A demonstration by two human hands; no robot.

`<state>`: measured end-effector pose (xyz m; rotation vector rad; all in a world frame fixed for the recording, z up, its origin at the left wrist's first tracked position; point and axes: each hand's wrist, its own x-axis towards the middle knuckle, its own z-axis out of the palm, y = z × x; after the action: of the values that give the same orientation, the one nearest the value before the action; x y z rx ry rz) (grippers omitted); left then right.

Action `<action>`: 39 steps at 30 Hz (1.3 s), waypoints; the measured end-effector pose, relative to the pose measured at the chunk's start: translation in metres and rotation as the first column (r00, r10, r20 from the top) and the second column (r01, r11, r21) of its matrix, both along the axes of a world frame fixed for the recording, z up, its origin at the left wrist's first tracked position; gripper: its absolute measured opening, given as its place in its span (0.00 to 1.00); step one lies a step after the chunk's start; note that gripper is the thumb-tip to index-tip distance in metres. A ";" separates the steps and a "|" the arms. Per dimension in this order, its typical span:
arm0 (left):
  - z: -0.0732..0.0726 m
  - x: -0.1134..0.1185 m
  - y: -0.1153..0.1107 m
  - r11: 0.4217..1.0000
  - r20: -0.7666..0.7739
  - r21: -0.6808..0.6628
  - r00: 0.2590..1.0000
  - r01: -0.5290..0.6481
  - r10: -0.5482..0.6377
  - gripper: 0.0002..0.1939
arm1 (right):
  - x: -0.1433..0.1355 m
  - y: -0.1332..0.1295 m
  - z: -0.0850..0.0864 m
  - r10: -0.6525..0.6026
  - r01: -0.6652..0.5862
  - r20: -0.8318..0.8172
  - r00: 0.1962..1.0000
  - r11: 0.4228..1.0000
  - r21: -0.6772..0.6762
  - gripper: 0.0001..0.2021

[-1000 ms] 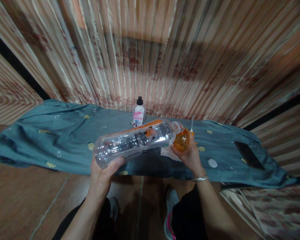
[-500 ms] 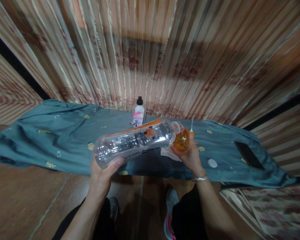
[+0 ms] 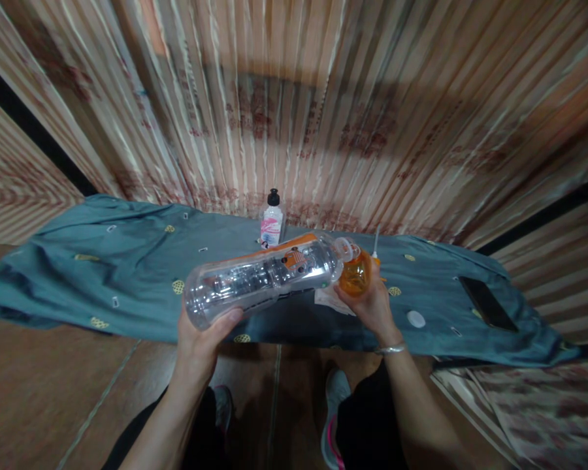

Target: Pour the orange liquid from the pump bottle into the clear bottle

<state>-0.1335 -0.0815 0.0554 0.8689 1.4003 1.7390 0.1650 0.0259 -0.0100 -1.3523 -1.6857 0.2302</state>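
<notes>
My left hand [image 3: 203,333] is wrapped round the base of a large clear plastic bottle [image 3: 264,277] with an orange label. The bottle lies nearly level, tilted so that its open neck points right and slightly up. At that neck, my right hand [image 3: 370,303] grips a small orange see-through bottle [image 3: 355,274]. The two mouths meet or overlap; I cannot tell whether they touch. Below the right hand, a white paper [image 3: 332,300] lies on the cloth, partly hidden. A round white cap [image 3: 416,319] lies to the right of my right wrist.
A teal patterned cloth [image 3: 142,261] covers the bench. At its back stands a pink-labelled bottle [image 3: 271,225] with a black top. A thin white nozzle [image 3: 376,241] shows behind my right hand. A dark phone [image 3: 487,304] lies on the right. Curtains [image 3: 294,130] hang behind.
</notes>
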 end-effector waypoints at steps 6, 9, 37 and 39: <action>0.002 0.000 0.000 1.000 0.043 0.013 0.999 0.016 -0.016 0.38 | 0.002 0.001 -0.002 0.010 -0.010 -0.002 1.000 1.000 -0.007 0.47; 0.003 0.000 0.000 1.000 0.033 0.014 0.999 0.021 -0.022 0.37 | 0.002 0.001 -0.003 0.014 -0.014 -0.003 1.000 1.000 0.004 0.47; -0.003 -0.002 0.001 1.000 0.059 0.015 0.998 0.002 -0.003 0.41 | -0.001 -0.001 0.005 0.004 -0.005 -0.012 1.000 0.999 -0.043 0.46; -0.004 -0.003 0.001 1.000 0.053 0.017 0.999 -0.004 0.003 0.42 | -0.001 -0.001 0.005 0.011 -0.011 -0.004 1.000 0.999 -0.046 0.46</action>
<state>-0.1362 -0.0804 0.0510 0.8244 1.3545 1.7665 0.1640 0.0245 -0.0048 -1.3756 -1.6946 0.2792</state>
